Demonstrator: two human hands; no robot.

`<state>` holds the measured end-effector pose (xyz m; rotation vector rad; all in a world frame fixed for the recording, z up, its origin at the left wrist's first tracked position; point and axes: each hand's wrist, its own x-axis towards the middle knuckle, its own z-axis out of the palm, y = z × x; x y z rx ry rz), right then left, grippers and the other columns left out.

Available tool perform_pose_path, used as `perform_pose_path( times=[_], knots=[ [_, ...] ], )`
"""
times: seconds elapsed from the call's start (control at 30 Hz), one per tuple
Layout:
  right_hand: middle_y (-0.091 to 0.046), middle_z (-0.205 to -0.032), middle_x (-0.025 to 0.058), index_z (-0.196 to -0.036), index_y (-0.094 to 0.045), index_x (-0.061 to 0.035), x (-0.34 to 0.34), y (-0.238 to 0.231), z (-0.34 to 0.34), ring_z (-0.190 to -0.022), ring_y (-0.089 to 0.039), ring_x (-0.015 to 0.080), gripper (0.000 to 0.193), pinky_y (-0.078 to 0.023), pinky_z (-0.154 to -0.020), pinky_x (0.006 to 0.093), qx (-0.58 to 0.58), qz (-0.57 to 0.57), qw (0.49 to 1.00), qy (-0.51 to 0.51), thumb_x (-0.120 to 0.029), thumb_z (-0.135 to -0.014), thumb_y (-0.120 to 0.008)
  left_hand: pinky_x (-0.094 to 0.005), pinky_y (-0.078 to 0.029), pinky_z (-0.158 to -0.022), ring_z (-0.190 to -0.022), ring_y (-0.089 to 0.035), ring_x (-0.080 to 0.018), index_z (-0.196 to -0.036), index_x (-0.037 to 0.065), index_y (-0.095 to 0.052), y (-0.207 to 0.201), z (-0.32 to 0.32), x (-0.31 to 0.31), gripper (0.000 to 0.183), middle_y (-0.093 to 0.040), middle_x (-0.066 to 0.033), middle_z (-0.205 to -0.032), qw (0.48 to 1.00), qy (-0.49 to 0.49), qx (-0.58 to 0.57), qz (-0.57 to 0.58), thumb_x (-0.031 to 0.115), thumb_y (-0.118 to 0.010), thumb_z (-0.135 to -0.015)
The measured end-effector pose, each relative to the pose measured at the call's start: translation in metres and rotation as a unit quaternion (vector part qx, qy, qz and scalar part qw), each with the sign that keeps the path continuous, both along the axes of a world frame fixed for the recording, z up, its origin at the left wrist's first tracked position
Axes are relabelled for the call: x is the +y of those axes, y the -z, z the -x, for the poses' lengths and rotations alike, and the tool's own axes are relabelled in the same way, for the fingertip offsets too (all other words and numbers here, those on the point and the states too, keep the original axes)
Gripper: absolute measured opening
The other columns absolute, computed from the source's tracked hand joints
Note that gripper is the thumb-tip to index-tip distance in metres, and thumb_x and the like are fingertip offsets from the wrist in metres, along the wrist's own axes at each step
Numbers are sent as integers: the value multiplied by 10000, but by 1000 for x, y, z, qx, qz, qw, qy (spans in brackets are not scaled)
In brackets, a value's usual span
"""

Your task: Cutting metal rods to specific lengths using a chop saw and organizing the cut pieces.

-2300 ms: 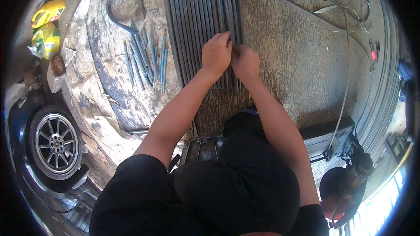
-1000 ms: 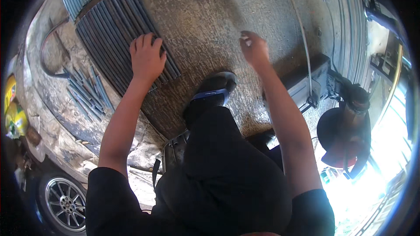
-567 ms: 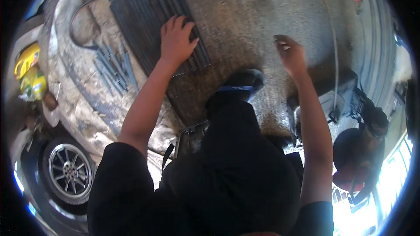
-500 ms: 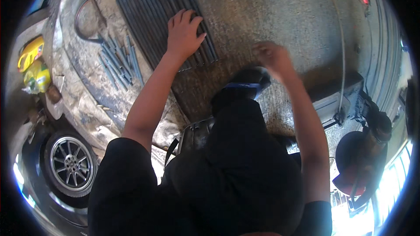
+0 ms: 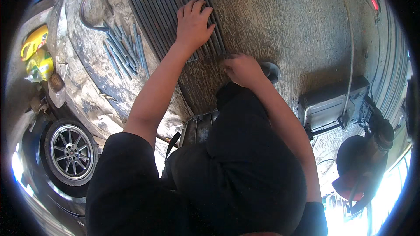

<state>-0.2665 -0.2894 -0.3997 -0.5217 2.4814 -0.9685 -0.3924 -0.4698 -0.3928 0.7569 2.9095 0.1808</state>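
Dark metal rods (image 5: 162, 14) lie flat in 1 close row.

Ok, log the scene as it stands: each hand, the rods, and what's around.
Left hand: laid over the long dark rods, fingers spread
Right hand: fingers curled, by the rods' near right end; contact unclear
Long rods: side by side in a row
Short rods: loose pile, left of the row
Far left: yellow container, spoked wheel

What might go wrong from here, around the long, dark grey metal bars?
The left hand rests on the long, dark grey metal bars; uneven pressure might push some out of line. The right hand is close to their near ends, so it could perhaps be scraped. The dark, rounded shoe beside that hand might get in its way.
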Motion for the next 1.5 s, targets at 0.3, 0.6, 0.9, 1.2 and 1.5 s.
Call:
perform_pose_path(
  times=[0.3, 0.6, 0.9, 1.2, 1.5],
  knots=[
    [-634, -917, 156, -1025, -638, -74, -1, -4, 13, -815, -622, 357, 241, -505, -730, 454, 38, -5, 986, 162, -160, -800, -624, -525, -237, -1066, -1315, -318, -332, -1246, 134, -545, 3, -6, 4, 507, -418, -127, -1342, 1000, -12, 4, -4, 320, -706, -802],
    [-628, -932, 187, -903, -583, -31, -21, 2, 33, -859, -615, 402, 141, -496, -747, 497, -62, -21, 963, 262, -148, -826, -589, -521, -183, -1073, -1321, -283, -356, -1216, 93, -568, -6, -18, 31, 470, -410, -153, -1362, 989, -142, 25, -14, 245, -687, -788],
    [-636, -939, 178, -962, -570, -43, -16, 1, 56, -865, -630, 375, 193, -515, -731, 478, -140, -109, 953, 247, -185, -833, -588, -545, -183, -1064, -1316, -295, -363, -1209, 96, -563, 0, -27, 49, 461, -443, -142, -1340, 987, -148, -4, -56, 206, -672, -774],
    [-618, -981, 196, -998, -548, -31, -24, -2, 70, -925, -627, 367, 266, -525, -748, 469, -37, -142, 954, 260, -214, -816, -616, -557, -155, -1066, -1327, -273, -381, -1283, 113, -490, -1, -27, 49, 512, -451, -142, -1332, 987, -142, -21, -65, 210, -650, -806],
    [-635, -904, 271, -1010, -587, 18, 31, 6, 59, -838, -620, 449, 309, -500, -763, 499, -87, -121, 951, 272, -220, -822, -531, -545, -213, -1072, -1296, -375, -279, -1149, 150, -599, 18, 17, 6, 302, -516, -92, -1266, 997, -19, 47, -59, 198, -616, -851]
  ],
)
